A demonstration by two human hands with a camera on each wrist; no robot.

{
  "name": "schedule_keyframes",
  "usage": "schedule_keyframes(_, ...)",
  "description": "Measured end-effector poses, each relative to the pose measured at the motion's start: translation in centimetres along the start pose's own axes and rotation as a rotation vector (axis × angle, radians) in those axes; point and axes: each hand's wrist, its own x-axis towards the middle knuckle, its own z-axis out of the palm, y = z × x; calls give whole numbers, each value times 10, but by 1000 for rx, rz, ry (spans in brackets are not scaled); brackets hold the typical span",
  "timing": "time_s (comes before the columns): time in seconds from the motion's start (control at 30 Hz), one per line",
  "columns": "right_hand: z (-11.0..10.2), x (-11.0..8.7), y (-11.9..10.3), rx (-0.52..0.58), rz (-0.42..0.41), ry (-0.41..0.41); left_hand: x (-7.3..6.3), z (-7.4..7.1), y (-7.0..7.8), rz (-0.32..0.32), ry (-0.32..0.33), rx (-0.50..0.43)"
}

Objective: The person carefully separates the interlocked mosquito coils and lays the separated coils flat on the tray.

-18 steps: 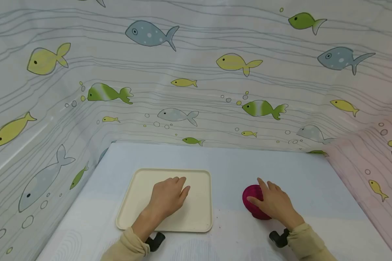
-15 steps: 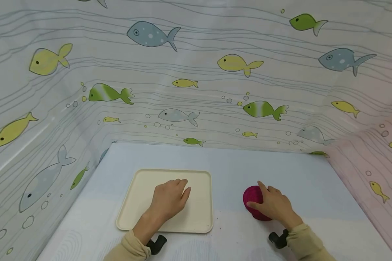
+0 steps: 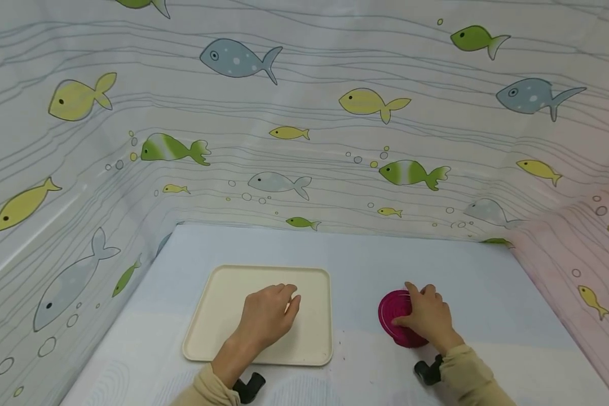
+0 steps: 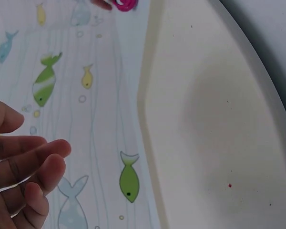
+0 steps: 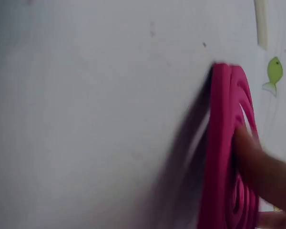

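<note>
A round, flat magenta disc (image 3: 395,309) with ring-like slots is on the right side of the table, tilted up. My right hand (image 3: 430,319) grips its right part between thumb and fingers. Seen edge-on in the right wrist view, the disc (image 5: 218,148) casts a shadow on the surface, and a digit of the right hand (image 5: 269,174) presses into its slotted face. Over a cream rectangular tray (image 3: 312,338) hovers my left hand (image 3: 265,317), fingers loosely bent and holding nothing. Its relaxed fingers also show in the left wrist view (image 4: 28,176).
The pale tabletop (image 3: 355,265) meets a fish-print curtain (image 3: 325,158) at the back and both sides. A few tiny red specks (image 4: 229,185) lie on the tray, and dark crumbs dot the table between tray and disc. Black camera mounts (image 3: 250,387) sit under both wrists.
My right fingers have closed on the disc, which has tipped so its light slots now show. The left hand has shifted slightly right and down in the view, still over the tray.
</note>
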Motion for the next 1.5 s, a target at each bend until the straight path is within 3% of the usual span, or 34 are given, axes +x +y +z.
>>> schedule_keyframes(0.2,-21,-2,-2,259,27,49,0,1,7,-27,18,-83)
schedule_keyframes(0.3,-33,-4,-10,460,31,21,2,0,13,-107,-34,-215)
schedule_keyframes(0.4,-42,-7,-29,718,36,-30,8,-1,22,-270,-155,-507)
schedule_keyframes(0.5,-48,-10,-55,930,2,-77,18,0,28,-429,-276,-902)
schedule_keyframes(0.57,-50,-11,-72,1009,-27,-99,24,0,31,-505,-343,-1140)
schedule_keyframes(0.63,-50,-12,-87,1051,-48,-103,27,0,34,-555,-396,-1319)
schedule_keyframes(0.7,-48,-13,-97,1069,-54,-97,29,0,37,-598,-418,-1413)
schedule_keyframes(0.87,-42,-17,-106,1065,-43,-74,26,0,41,-688,-389,-1489)
schedule_keyframes(0.97,-40,-19,-106,997,-54,-21,24,0,41,-713,-364,-1488)
schedule_keyframes(1.2,-37,-29,-106,630,-192,292,21,2,40,-721,-320,-1470)
schedule_keyframes(1.33,-33,-30,-106,517,-324,458,21,4,40,-751,-321,-1483)
schedule_keyframes(1.4,-33,-29,-106,517,-363,483,21,4,39,-770,-323,-1503)
schedule_keyframes(1.5,-34,-29,-104,590,-356,417,21,5,38,-790,-329,-1544)
